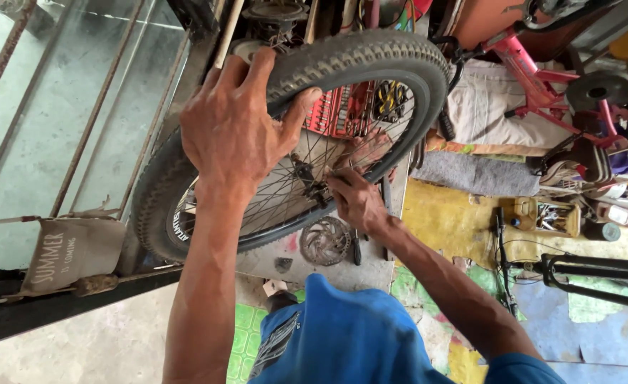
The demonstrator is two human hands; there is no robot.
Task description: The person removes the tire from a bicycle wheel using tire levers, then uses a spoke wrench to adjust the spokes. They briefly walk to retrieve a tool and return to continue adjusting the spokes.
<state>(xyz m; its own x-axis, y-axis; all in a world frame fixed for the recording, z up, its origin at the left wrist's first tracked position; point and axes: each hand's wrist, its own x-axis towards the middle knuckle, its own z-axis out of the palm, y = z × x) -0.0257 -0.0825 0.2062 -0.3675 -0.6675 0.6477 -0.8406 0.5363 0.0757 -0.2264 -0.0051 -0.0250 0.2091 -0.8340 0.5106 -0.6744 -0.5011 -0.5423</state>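
While your left hand (232, 131) clamps the tyre (371, 53), your right hand (353, 199) pinches the hub (314, 188), just right and nearer.

We see a spoked bicycle wheel with a black knobby rubber tyre (371, 53), standing upright and tilted a little, its lower edge down near the grey floor slab. The tyre sits fully on the dark metal rim, and its tread blocks are worn and dusty. Thin silver spokes run from the rim to the small dark metal hub (312, 186) at the middle. White lettering shows on the sidewall at the lower left. The top left of the tyre is covered from our view.
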